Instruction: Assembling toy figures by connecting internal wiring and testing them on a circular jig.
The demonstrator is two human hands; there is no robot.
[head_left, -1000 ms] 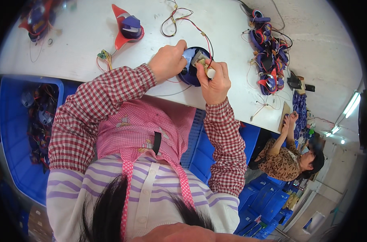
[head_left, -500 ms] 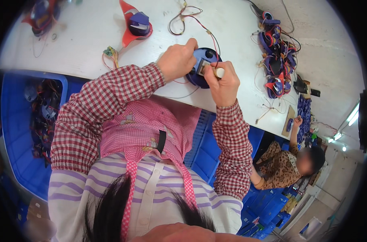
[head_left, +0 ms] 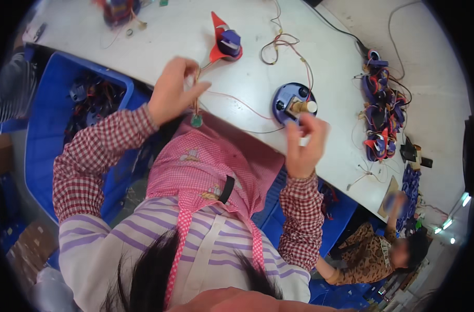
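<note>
Near the table's front edge, my left hand (head_left: pixel 174 88) has its fingertips at a bundle of thin wires (head_left: pixel 197 86), thumb stretched out to the right. A small green circuit board (head_left: pixel 196 120) dangles from the bundle in front of my pink apron. My right hand (head_left: pixel 305 143), slightly blurred, is empty, thumb and forefinger apart. Just beyond it lies a round blue-purple housing (head_left: pixel 280 99) with dark round parts. A tan cylinder with a cream end (head_left: pixel 303 107) rests on the housing, tilted to the right. Red and black wires lead away from it.
A red and purple part (head_left: pixel 229 42) sits farther back. Several similar parts (head_left: pixel 378 112) are heaped along the table's right side. A blue bin (head_left: pixel 39 151) of parts stands at left. At the right, another person (head_left: pixel 369 257) handles something blurred. Wires (head_left: pixel 278 47) snake over the white table.
My right hand has come off the cylinder, drawing back toward me. My left hand has left the housing and moved left to the wires; the green board now hangs over the table edge.
</note>
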